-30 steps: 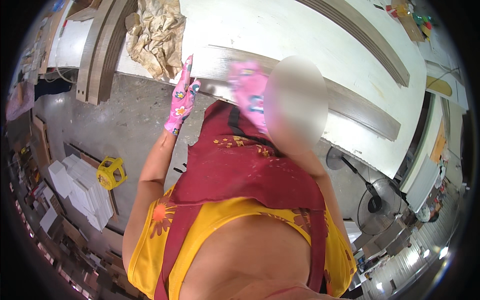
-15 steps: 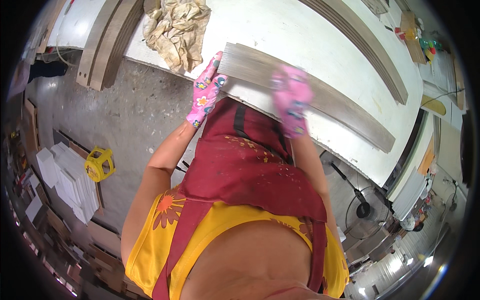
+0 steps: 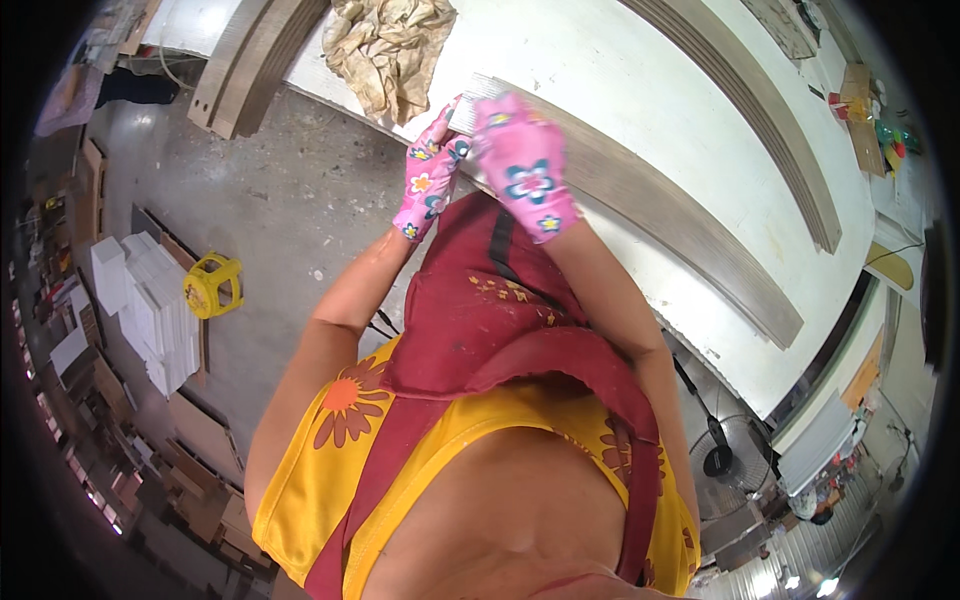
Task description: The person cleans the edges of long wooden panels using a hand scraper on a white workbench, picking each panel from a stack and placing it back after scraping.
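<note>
A long grey-brown wooden board [image 3: 665, 205] lies along the near edge of the white worktable [image 3: 575, 45], slanting down to the right. My left hand [image 3: 427, 187], in a pink flowered glove, grips the board's left end, with fingers along the end and the edge. Over the board close to that same end is my right hand [image 3: 525, 170], in a matching glove. Its fingers are smeared by motion, and whether anything is under them is hidden. A crumpled, stained beige cloth [image 3: 388, 50] rests on the table just beyond my left hand.
Several similar boards [image 3: 745, 100] are stacked across the table's far right. More boards [image 3: 245, 65] jut over the table edge at the left. On the floor stand a yellow stool [image 3: 213, 286] and a pile of white panels [image 3: 155, 315]. A fan [image 3: 728, 465] is at lower right.
My right hand has moved left along the board, from its middle part to near its left end. The left hand keeps its hold on the end. The whole view has shifted slightly.
</note>
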A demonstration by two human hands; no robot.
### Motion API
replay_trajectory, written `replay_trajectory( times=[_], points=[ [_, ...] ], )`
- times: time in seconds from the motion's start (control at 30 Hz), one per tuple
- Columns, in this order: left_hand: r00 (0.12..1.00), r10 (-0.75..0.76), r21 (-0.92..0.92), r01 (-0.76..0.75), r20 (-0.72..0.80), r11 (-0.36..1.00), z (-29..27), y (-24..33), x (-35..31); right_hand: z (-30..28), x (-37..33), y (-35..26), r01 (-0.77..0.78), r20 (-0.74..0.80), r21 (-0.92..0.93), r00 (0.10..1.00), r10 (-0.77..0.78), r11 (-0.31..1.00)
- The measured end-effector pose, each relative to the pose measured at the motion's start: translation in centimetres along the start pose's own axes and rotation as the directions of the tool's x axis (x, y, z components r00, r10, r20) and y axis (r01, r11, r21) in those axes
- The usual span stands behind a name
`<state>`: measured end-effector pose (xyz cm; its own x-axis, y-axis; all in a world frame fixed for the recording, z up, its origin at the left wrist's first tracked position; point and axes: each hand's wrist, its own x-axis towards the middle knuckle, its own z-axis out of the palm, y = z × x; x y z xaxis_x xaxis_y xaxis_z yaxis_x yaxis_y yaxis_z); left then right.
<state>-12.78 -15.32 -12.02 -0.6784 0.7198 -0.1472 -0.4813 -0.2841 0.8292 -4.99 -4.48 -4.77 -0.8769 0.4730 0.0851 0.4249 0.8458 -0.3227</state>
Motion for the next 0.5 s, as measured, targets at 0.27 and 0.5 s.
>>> replay_trajectory(
  times=[0.27, 0.5],
  points=[
    [0.994, 0.111, 0.339, -0.106, 0.003, 0.935, -0.2, -0.6, -0.2, 0.3, 0.0, -0.6, 0.079, -0.032, 0.359, 0.997, -0.072, 0.93],
    [0.953, 0.022, -0.005, -0.024, -0.303, 1.0, 3.8, -0.1, 0.6, -2.7, -1.8, 6.7, -0.105, -0.048, 0.235, 0.992, 0.119, 0.966]
  ],
)
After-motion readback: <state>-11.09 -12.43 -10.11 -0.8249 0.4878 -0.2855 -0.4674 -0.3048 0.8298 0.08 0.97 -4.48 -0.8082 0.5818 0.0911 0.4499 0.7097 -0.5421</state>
